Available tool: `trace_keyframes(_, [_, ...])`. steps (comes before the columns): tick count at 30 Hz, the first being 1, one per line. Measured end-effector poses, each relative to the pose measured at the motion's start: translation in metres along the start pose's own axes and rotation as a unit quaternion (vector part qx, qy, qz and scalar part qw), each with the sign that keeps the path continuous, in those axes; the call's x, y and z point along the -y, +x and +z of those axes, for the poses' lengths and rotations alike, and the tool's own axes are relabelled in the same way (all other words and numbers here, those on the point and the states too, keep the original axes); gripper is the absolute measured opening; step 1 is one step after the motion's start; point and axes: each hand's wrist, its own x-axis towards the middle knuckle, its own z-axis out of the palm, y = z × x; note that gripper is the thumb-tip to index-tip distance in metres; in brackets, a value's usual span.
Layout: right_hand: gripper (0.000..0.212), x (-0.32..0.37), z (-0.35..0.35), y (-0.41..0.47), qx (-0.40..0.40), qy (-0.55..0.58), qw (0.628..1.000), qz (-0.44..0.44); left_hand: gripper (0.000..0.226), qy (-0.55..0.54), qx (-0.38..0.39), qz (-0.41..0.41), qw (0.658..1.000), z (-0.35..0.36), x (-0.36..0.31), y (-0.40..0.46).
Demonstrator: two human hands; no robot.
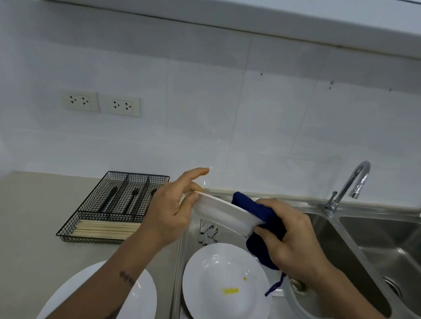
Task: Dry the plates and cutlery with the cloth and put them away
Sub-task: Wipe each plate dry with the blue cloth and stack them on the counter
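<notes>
I hold a white plate edge-on above the sink's draining board. My left hand grips its left rim. My right hand presses a dark blue cloth around its right rim. Below lies a second white plate with a yellow smear on it. A third white plate rests on the grey counter at the lower left, partly hidden by my left forearm. Several metal cutlery pieces lie on the draining board behind the smeared plate.
A black wire cutlery tray holding dark utensils and wooden chopsticks stands on the counter at left. The steel double sink and its tap are at right. Two wall sockets sit on the tiled wall.
</notes>
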Motion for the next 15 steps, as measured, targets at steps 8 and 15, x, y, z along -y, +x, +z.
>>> trace_keyframes(8, [0.054, -0.02, 0.004, -0.007, -0.142, 0.017, 0.982, 0.126, 0.045, -0.124, 0.044, -0.045, 0.99, 0.032, -0.022, -0.008])
trace_keyframes(15, [0.055, -0.009, 0.026, -0.025, -0.039, -0.088, 0.989, 0.115, 0.058, -0.201, 0.026, -0.134, 0.97, 0.056, -0.023, -0.011])
